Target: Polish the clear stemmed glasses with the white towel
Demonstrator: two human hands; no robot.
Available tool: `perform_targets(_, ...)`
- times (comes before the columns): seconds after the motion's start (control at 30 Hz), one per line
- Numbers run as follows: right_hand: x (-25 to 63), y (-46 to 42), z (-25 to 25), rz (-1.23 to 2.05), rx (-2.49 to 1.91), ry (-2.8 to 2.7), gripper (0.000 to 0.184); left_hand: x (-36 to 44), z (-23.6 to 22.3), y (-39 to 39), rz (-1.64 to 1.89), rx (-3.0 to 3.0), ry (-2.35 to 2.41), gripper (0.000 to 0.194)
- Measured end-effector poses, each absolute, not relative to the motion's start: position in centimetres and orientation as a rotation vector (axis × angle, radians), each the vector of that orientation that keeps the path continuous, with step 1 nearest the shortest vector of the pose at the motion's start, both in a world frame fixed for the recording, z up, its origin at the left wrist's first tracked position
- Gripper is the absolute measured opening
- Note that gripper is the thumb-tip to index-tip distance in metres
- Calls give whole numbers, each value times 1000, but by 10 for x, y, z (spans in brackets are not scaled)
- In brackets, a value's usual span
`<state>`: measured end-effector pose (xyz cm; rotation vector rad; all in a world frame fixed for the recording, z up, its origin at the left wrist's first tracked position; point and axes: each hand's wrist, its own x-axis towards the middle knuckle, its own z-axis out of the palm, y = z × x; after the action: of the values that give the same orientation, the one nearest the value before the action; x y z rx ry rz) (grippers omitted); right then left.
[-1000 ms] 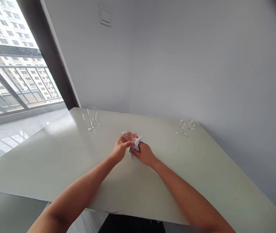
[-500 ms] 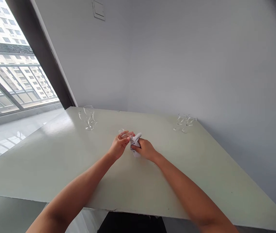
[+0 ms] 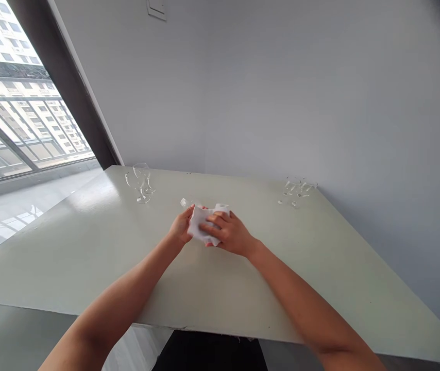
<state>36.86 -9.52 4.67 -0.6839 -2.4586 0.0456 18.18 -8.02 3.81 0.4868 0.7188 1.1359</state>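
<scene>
A white cloth (image 3: 204,225) is spread over the near side of a clear glass between my hands, well above the table's front edge. Only one end of the glass (image 3: 185,202) shows, past the cloth's upper left corner. At the left, my left hand (image 3: 181,225) is closed, with its thumb by the cloth's edge; most of its fingers are hidden behind cloth and glass. My right hand (image 3: 227,231) presses the cloth from the right, fingers bent across its front. The bowl of the glass is covered.
Clear stemmed glasses (image 3: 141,183) stand together at the table's far left. Several more glasses (image 3: 294,191) are grouped at the far right, near the wall (image 3: 320,93). The pale table (image 3: 88,257) reaches back to the corner. A window lies to the left.
The cloth was bunched around a narrow part of the glass in my right hand; now it lies opened out across the glass. My left hand has shifted slightly left, and my right fingers have spread over the cloth.
</scene>
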Motion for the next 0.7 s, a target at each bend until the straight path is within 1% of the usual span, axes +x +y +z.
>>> perform_targets(0.07,363,-99,44,64,-658,-2495,30,184,41,-86,995,572,671,32)
perform_targets(0.13,361,-101,42,234,-695,-2409,26,187,43,-90,972,640,627,34)
perform_targets(0.23,361,-102,41,728,-755,-2051,17,190,43,-92,1079,647,594,31)
perform_targets(0.27,359,-102,41,922,-771,-1873,17,191,43,-91,1127,629,583,28)
perform_targets(0.33,353,-102,39,1268,-774,-1471,25,192,44,-91,1213,598,537,24)
perform_targets(0.4,343,-102,36,1512,-732,-1078,34,193,46,-91,1277,592,468,20)
perform_targets(0.47,333,-103,33,1675,-692,-768,37,194,48,-93,1341,617,424,19)
perform_targets(0.53,326,-106,33,1816,-649,-571,34,196,51,-95,1406,670,435,23)
perform_targets(0.6,322,-110,33,1922,-603,-467,30,200,54,-98,1455,744,495,32)
perform_targets(0.7,320,-115,34,1966,-644,-419,25,204,57,-103,1500,844,580,42)
